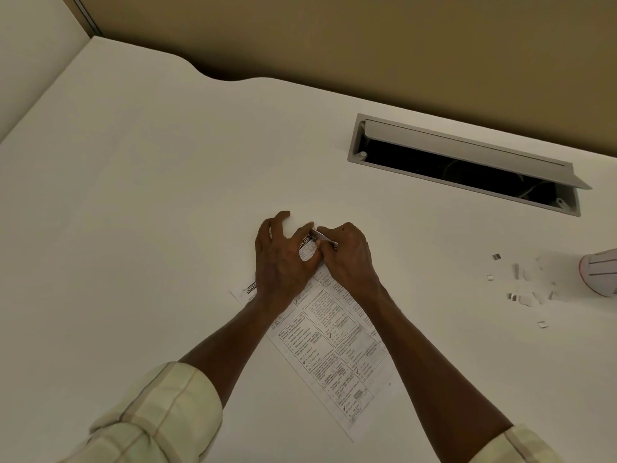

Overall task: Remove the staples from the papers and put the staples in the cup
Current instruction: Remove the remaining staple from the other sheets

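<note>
A: Where are the papers point(337, 342)?
B: Mid-worktop point(133, 195). Your left hand point(283, 259) is pressing them with spread fingers; your right hand point(347, 255) is pinching a metal tool point(322, 237). Cup point(601, 272) and staples point(521, 289) are lying at 3 o'clock.

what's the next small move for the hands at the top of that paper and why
Probably lever the metal tool up to work the staple free. The right hand pinches it at the top corner of the papers, and the left hand presses there. The staple itself is hidden.

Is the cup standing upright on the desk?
No, the cup lies on its side at the right edge of the desk, with loose staples scattered beside it.
</note>
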Tool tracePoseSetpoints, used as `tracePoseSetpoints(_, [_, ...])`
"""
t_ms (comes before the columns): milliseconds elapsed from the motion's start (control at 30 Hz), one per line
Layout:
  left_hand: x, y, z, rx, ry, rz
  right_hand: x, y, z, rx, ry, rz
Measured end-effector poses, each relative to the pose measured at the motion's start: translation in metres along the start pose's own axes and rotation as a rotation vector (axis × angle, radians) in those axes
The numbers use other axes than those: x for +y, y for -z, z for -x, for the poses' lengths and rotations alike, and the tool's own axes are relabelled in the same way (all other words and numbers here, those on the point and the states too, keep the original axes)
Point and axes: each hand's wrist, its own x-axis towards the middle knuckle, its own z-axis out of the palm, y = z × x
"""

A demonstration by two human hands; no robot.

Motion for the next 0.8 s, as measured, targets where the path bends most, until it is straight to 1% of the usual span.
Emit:
tracePoseSetpoints(100, [0.0004,-0.0001,-0.0011,0.008,0.028,0.017,-0.0017,0.0016,-0.0023,-0.001,0.014,0.006])
tracePoseSetpoints(200, [0.0002,-0.0005,-0.0017,0.01,0.033,0.015,-0.001,0.0015,-0.0037,-0.016,0.052,0.069])
tracePoseSetpoints(533, [0.0004,-0.0014,-0.0034,0.006,0.043,0.011,-0.004,0.0082,-0.0051,0.018,0.267,0.236])
tracePoseSetpoints(700, [0.0002,-0.0018,-0.0028,0.025,0.035,0.015,-0.0063,0.0062,-0.0049,0.024,0.399,0.396])
tracePoseSetpoints(800, [0.0005,-0.0011,-0.0021,0.026,0.033,0.012,-0.0085,0.0071,-0.0031,0.016,0.408,0.437])
